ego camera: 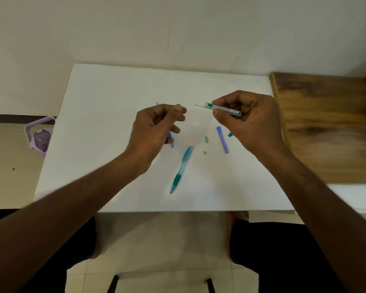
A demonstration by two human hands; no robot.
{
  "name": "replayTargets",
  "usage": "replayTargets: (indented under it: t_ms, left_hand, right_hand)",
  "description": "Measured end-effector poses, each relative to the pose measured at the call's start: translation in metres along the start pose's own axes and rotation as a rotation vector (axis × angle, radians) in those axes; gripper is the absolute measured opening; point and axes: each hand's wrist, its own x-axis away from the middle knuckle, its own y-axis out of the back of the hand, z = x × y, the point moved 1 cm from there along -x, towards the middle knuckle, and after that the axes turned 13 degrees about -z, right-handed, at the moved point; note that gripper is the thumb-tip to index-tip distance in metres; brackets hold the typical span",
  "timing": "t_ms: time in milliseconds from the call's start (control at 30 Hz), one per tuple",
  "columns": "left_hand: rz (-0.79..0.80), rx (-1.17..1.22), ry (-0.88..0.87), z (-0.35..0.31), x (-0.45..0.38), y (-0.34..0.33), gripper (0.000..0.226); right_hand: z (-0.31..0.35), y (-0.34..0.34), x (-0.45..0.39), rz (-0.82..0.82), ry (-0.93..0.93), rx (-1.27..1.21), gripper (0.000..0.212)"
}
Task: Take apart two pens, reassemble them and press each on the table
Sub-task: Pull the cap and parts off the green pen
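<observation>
A person sits at a white table (118, 85), seen from above, both bare forearms reaching in from the bottom corners; the hands meet above the middle of the tabletop, raised clear of the surface, probably so small parts can be lined up close to the eye.

The right hand (249, 123) pinches a short green tube (224, 108) between thumb and fingertips, holding it nearly level; a thin dark needle-like tip pokes out of its left end, pointing toward the other hand, as if ready to receive or meet another part. The left hand (156, 125) has its fingers curled, thumb pressed against the forefinger; a blue pen piece (171, 140) shows beneath its lower fingers, but whether the hand grips it or it merely lies under the hand cannot be told, nor whether the pinch holds anything tiny.

The rest of the pens lie scattered between the hands, within easy reach: a long green pen body (181, 169) slanting toward the near edge; a blue tube (222, 140) just below the right hand; a small green cap (206, 139) and a tiny grey bit (204, 152) between them; another green scrap (230, 134) beside the right palm. Both pens appear dismantled, with reassembly under way.

A wooden surface (325, 123) adjoins the table's right side; a lilac container (39, 135) sits on the floor to the left.
</observation>
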Motion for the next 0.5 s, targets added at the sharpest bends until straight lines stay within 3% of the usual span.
replayTargets:
  t_ms: [233, 500]
  left_hand:
    - [0.036, 0.012, -0.107, -0.0109, 0.0034, -0.0100, 0.028]
    - [0.017, -0.052, -0.160, -0.0101, 0.0028, -0.0093, 0.015]
  right_hand:
    - [-0.0020, -0.0016, 0.0031, 0.029, 0.031, 0.046, 0.010]
    - [-0.0019, -0.0030, 0.0031, 0.038, 0.023, 0.031, 0.011]
